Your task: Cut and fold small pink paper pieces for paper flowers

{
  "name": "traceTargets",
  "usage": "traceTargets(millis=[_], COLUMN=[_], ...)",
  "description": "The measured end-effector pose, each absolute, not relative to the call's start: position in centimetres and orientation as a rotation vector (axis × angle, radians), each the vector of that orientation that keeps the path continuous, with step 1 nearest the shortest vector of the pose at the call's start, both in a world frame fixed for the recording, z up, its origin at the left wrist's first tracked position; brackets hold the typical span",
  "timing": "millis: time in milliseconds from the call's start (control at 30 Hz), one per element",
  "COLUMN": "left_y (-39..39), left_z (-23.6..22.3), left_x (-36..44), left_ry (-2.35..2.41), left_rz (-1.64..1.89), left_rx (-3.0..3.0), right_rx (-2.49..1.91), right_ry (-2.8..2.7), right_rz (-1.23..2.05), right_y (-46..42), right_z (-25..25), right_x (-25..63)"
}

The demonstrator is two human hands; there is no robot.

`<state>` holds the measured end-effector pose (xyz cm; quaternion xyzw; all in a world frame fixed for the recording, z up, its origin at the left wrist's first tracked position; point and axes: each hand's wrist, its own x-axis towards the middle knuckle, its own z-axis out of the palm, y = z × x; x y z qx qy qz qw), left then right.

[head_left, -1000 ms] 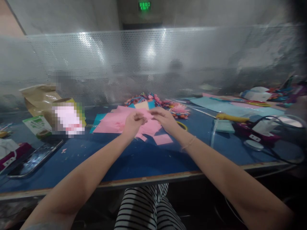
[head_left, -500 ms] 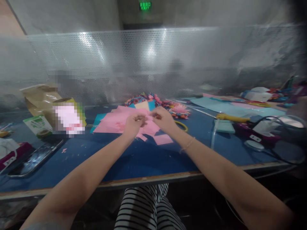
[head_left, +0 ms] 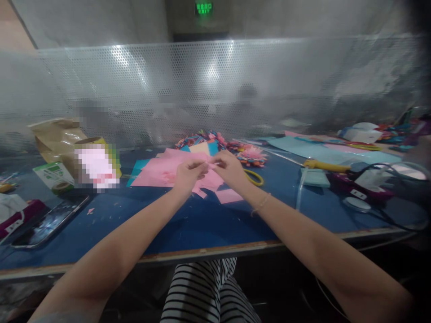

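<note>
The pink bit [head_left: 212, 165] is at the fingertips, between L hand [head_left: 189, 174] and R hand [head_left: 231, 168], over the pink sheets [head_left: 151, 174] on the table [head_left: 202, 229]. It is prob. thin paper: v. light, soft, not so slippery, easy to crease or tear. Best to hold it by the edge, w/ thumb + index, small force. R hand has bent fingers, tips almost together, pinching it. L hand is curled similarly, nearly closed; its grip is too blurred, can't tell. Nearby: blue sheet [head_left: 135, 171], paper flowers [head_left: 252, 154], yellow loop [head_left: 259, 176] approx. beside R hand.
</note>
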<state>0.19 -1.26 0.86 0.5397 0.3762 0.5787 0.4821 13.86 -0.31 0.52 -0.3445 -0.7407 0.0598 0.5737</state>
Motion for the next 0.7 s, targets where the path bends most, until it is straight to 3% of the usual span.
traceTargets(millis=[333,567,700], left_y=[-0.2,0.5,0.4], left_z=[0.4,-0.1,0.2], left_x=[-0.4,-0.8,-0.7], left_ry=[0.887,0.941,0.951], left_rz=[1.529,1.495,1.500], left_rx=[1.479,1.518,1.486], right_rx=[-0.899,-1.017,-1.095], right_ry=[-1.775,-1.740,-1.770], right_rz=[0.432,0.909,0.968], right_y=[-0.1,-0.9,-0.8], right_z=[0.6,0.9,1.0], right_x=[13.7,13.5,13.6])
